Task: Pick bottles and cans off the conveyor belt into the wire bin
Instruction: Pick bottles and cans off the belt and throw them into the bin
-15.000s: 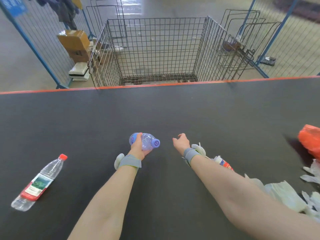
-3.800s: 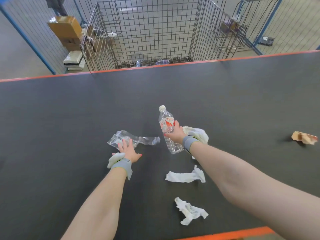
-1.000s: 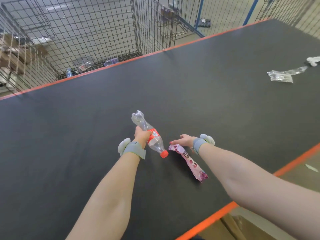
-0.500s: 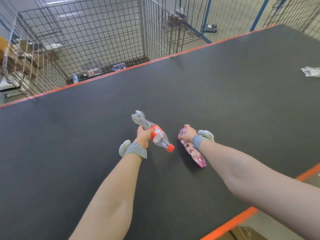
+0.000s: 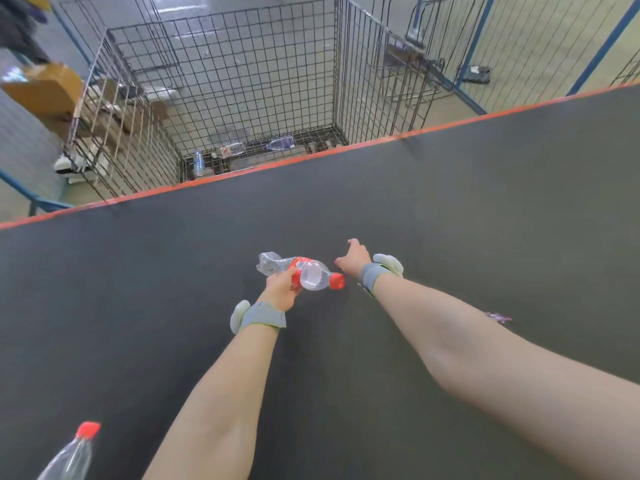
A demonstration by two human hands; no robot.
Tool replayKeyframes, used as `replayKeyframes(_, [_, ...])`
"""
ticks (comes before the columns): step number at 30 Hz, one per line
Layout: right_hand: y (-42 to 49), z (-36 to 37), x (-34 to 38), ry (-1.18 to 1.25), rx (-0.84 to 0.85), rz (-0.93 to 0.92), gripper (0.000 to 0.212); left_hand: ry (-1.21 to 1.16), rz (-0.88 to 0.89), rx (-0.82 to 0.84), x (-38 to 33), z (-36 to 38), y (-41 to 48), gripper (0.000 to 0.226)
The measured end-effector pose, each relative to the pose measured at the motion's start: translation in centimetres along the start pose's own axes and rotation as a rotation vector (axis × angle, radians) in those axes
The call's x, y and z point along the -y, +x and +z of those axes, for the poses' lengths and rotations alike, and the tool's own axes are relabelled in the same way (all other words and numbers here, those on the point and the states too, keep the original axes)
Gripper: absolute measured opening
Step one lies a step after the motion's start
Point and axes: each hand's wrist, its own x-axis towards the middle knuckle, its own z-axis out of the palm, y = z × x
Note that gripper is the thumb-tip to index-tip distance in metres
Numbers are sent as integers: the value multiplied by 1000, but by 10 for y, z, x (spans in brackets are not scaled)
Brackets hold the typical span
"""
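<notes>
A clear plastic spare bottle [image 5: 74,455] with a red cap lies at the low left corner of the dark matte belt [image 5: 485,202]. The left hand [image 5: 280,289], arm stretched forward, grips a crushed bottle [image 5: 310,273] sideways, red cap pointing right. The right hand [image 5: 351,258] is just beside that cap, fingers spread loose, holding nothing. Behind the belt's orange edge stands the wire bin [image 5: 242,81], with some clear bottles on its floor.

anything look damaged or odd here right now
Yes. The clear plastic bottle with a red label and red cap, gripped in the left hand, is crushed: its bottom end is twisted and flattened. A small pink scrap lies on the dark conveyor belt beside the right forearm.
</notes>
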Motion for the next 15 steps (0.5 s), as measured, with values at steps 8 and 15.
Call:
replayKeyframes(8, [112,-14,124,234,-126,-74,56,13,162,10,-207,-19,111,15])
replayKeyframes(15, [115,15,167,198,25,-148,61,579,245,-81,-219,-24,134,82])
